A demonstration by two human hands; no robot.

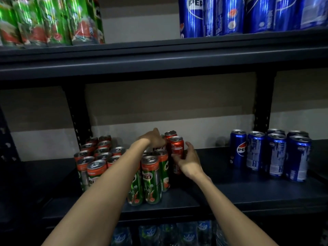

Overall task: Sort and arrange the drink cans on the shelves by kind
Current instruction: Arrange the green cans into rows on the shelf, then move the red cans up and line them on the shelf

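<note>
On the middle shelf [221, 190] stands a cluster of green Milo cans [150, 180] left of centre. Behind them are two red cola cans [176, 148]. My right hand [188, 161] grips the nearer red can from its right side, thumb and fingers curled round it. My left hand [153, 139] reaches over the Milo cans to the back of the cluster; its fingertips are hidden among the cans, so what it touches is unclear. Several blue Pepsi cans [269, 153] stand at the shelf's right.
The upper shelf [159, 55] carries green Milo cans [49, 22] at left and blue Pepsi cans [248, 15] at right. Water bottles [168, 233] sit on the shelf below. Dark uprights [78, 114] stand at the back.
</note>
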